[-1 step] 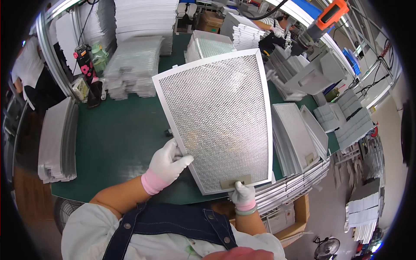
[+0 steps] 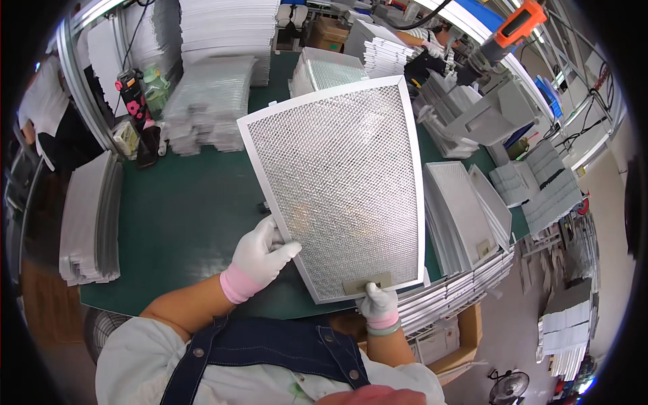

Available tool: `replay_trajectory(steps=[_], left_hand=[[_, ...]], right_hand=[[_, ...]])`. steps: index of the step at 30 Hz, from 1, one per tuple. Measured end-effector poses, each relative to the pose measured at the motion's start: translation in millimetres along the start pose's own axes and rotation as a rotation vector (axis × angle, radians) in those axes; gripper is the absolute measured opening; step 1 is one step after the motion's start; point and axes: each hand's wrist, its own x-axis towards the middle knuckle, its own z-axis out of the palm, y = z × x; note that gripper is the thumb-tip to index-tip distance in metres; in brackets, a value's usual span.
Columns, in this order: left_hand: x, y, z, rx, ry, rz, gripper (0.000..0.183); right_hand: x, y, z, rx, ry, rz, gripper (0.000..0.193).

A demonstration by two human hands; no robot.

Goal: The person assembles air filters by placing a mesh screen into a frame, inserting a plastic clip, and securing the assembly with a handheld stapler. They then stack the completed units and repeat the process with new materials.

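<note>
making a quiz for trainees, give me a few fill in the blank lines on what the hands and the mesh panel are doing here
1. Both hands wear ____ gloves.
2. The left hand grips the mesh filter panel at its left edge, while the right hand pinches its ____ edge.
3. The panel is held above a table covered in ____.

Missing words: white; bottom; green

A brown cardboard box (image 2: 329, 32) stands at the table's far edge.
</note>
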Motion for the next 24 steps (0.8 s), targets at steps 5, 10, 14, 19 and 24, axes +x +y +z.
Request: replay_trajectory(steps=[5, 10, 14, 19, 24], left_hand=[[16.7, -0.9, -13.0, -0.056, 0.007, 0.1, 0.054], [5.2, 2.8, -42.1, -0.16, 0.057, 0.053, 0.045], [13.0, -5.7, -58.5, -0.149, 0.088, 0.057, 0.042], [14.2, -9.1, -64.0, -0.137, 0.081, 0.046, 0.053], [9.7, -8.5, -64.7, -0.185, 0.096, 0.051, 0.054]], right_hand=[[17.6, -5.8, 36.9, -0.023, -0.005, -0.04, 0.062], [59.2, -18.8, 82.3, 0.125, -0.081, 0.1, 0.031], [72.6, -21.6, 83.4, 0.098, -0.164, 0.121, 0.032], [75.4, -16.7, 84.8, 0.101, -0.157, 0.139, 0.029], [77.4, -19.5, 92.9, 0.055, -0.177, 0.161, 0.031]])
